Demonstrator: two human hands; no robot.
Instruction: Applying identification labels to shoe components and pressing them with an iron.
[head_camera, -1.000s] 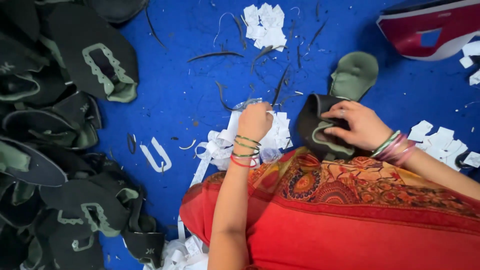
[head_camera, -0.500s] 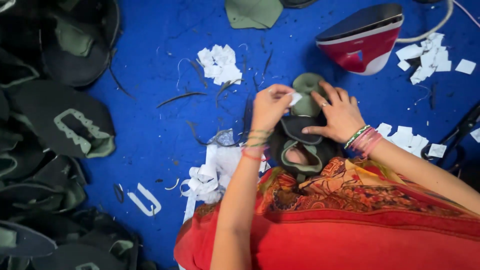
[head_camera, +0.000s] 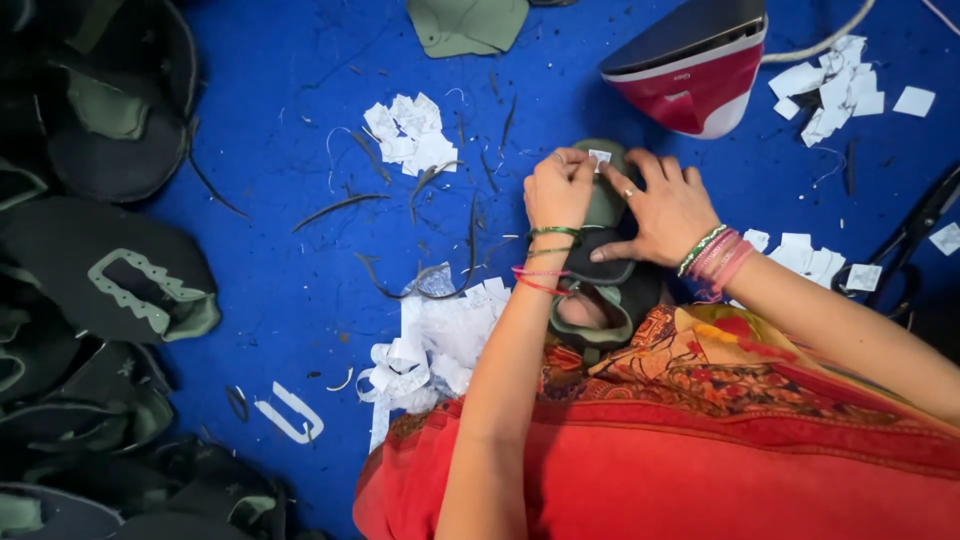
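I'm watching the left hand (head_camera: 558, 188) pinching a small white tag (head_camera: 600, 157) onto the green-black shoe upper (head_camera: 605, 262) while the right hand (head_camera: 668, 212) is lying flat, pinning it at 5 o'clock from the iron (head_camera: 700, 70), so I'm guessing the tag's landing crooked if that fabric is creeping.

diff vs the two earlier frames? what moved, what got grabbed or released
Left hand left the white scraps and now pinches a small white tag onto the green shoe upper. Right hand moved from gripping it to pressing it flat. Iron and dark uppers look unmoved.
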